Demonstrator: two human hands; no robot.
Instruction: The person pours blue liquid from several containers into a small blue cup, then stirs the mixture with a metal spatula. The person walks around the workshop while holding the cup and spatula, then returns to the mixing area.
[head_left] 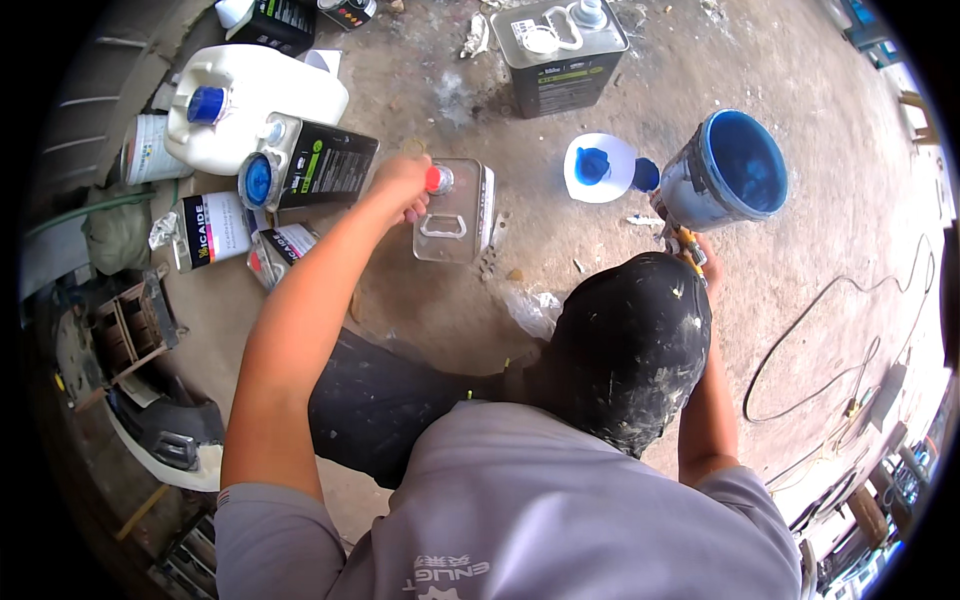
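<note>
Grey shirt cloth (pixel 560 500) lies nearest; past it, my left hand (pixel 400 187) has its fingers curled closed on the red cap (pixel 433 179) of a metal can (pixel 465 215), just right of them. Behind my knee (pixel 635 340), my right hand (pixel 713 265) meets a yellowish metal fitting (pixel 688 245); its grip I cannot tell. Beyond those fingers is a blue-stained container (pixel 690 180). Left of my left fingers, a white jug (pixel 265 110) crowds other cans. Scuffed, stained concrete floor (pixel 830 200) spreads around, a dark cord (pixel 748 395) looping right of my right fingers.
</note>
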